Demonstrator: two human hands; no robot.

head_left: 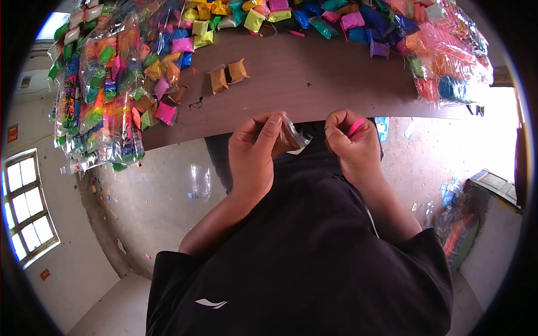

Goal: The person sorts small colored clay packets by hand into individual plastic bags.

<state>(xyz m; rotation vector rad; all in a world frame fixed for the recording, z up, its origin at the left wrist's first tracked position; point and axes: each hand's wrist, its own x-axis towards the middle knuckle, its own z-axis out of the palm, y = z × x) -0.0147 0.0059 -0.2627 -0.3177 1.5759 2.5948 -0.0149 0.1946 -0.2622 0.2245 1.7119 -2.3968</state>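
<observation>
My left hand (253, 150) is closed on a small clear plastic packet (291, 138), pinched between thumb and fingers, with brown material showing through it. In my right hand (354, 148) the fingers are curled round a thin bright pink stick (356, 127), most of it hidden by the fingers. Both hands are in front of my body at the near edge of the table (314, 106), a short gap apart. Ahead of my left hand, an orange-brown packet (218, 80) lies beside a similar packet (238, 71) on the tabletop.
Clear bags of colourful packets (101, 95) are heaped at the table's left end. More bags (448, 50) are piled at the right end. Loose coloured packets (255, 19) line the far side. Crumpled plastic (200, 182) lies on the floor at left.
</observation>
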